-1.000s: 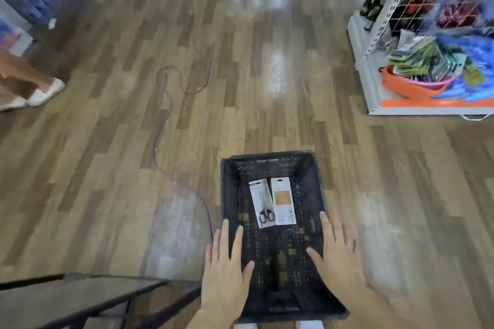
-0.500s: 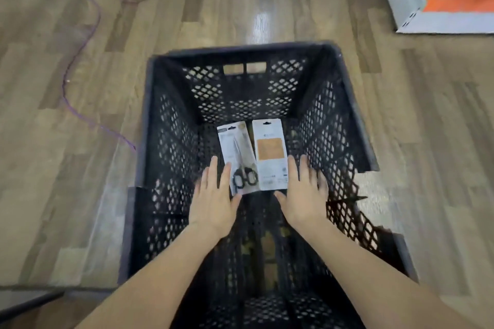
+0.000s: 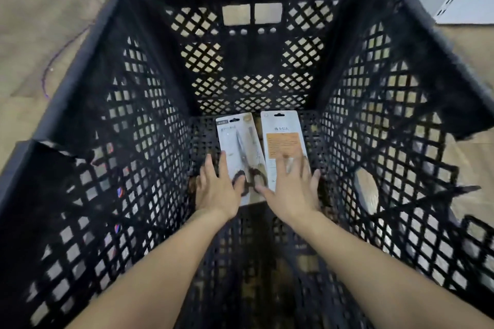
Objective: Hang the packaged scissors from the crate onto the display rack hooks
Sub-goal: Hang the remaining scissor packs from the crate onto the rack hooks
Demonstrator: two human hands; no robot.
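Two packaged scissors are seen lying flat, side by side, on the floor of the black lattice crate (image 3: pixel 139 120), toward its far wall: the face-up scissors pack (image 3: pixel 239 147) on the left and the face-down pack (image 3: pixel 283 139) with an orange label on the right. The left hand (image 3: pixel 217 191) is laid with straight, spread fingers on the lower left edge of the face-up pack, nothing being gripped. The right hand (image 3: pixel 292 193) is spread flat over the lower part of the face-down pack, likewise holding nothing.

Dim, motion-blurred, edges wide-angle warped
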